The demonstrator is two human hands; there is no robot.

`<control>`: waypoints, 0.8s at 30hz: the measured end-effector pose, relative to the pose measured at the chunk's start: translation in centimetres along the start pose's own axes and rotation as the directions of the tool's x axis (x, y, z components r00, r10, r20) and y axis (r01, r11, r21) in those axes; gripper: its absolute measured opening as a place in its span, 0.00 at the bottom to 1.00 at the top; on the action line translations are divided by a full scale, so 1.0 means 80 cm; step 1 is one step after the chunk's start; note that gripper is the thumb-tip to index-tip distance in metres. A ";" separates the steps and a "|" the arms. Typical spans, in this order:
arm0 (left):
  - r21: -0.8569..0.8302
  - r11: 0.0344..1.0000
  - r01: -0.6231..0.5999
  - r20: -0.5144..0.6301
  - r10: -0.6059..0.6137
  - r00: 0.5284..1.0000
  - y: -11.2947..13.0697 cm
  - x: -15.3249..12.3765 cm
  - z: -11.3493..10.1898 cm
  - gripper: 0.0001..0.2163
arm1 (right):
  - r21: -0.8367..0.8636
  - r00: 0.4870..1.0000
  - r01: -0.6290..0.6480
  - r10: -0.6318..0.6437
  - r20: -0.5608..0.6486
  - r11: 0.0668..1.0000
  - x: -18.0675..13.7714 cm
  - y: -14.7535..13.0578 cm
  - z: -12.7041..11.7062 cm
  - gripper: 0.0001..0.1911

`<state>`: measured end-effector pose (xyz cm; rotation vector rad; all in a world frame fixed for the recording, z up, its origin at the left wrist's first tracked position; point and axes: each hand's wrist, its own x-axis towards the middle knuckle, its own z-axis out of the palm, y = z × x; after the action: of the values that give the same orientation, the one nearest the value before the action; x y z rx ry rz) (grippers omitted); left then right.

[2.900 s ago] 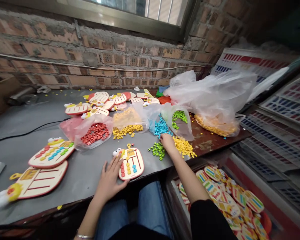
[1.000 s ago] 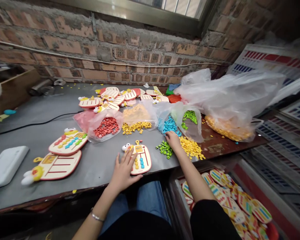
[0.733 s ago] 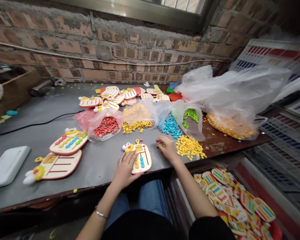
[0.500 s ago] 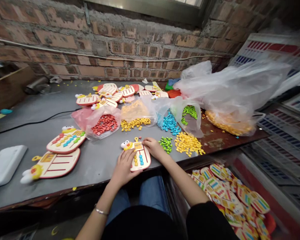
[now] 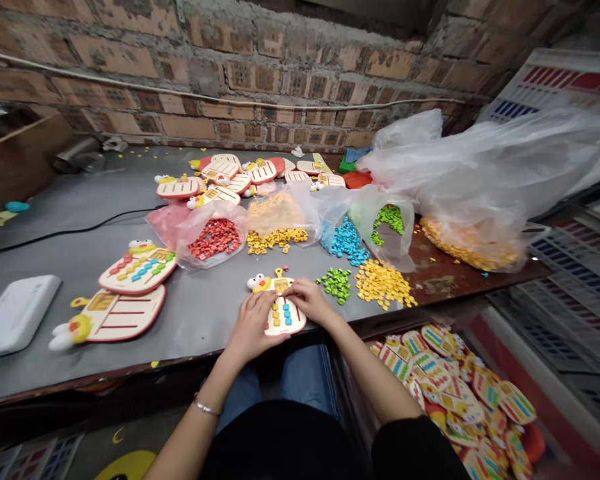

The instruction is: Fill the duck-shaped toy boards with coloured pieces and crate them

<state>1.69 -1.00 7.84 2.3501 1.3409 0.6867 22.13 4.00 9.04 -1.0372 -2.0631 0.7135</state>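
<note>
Grasping the mid-frame board (image 5: 283, 325), the left hand (image 5: 254, 324) could slacken, skewing it under the right hand (image 5: 310, 300), its grip indiscernible.

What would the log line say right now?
left hand: on toy board | right hand: at its upper part | nearby: green pieces, yellow pieces

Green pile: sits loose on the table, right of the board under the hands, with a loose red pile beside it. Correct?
One error: the loose pile beside the green pile is yellow, not red, per the head view. The rest stands.
</note>
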 end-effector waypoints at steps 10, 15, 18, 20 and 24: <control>0.062 0.998 -0.033 -0.039 0.035 0.999 -0.002 -0.003 0.004 0.36 | 0.066 0.972 -0.174 0.182 -0.148 0.983 -0.007 0.030 -0.063 0.11; 0.046 0.998 -0.044 -0.031 0.046 0.998 0.000 -0.001 0.000 0.32 | -0.306 0.844 -0.412 0.234 -0.482 0.858 -0.009 0.102 -0.132 0.10; 0.042 0.997 -0.067 -0.029 0.068 0.997 0.001 -0.002 -0.003 0.30 | -0.483 0.904 -0.390 0.228 -0.361 0.784 0.002 0.127 -0.144 0.10; 0.058 0.995 -0.081 -0.033 0.083 0.996 0.002 -0.003 -0.004 0.30 | -0.566 0.925 -0.371 0.241 -0.293 0.736 0.012 0.134 -0.142 0.10; 0.098 0.989 -0.107 -0.026 0.110 0.994 0.005 -0.005 -0.007 0.33 | -0.573 0.932 -0.358 0.248 -0.263 0.737 0.020 0.137 -0.133 0.08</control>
<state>1.48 -1.55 8.36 2.5144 1.2941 0.7079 34.73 12.77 7.99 -1.7709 -2.0306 0.0601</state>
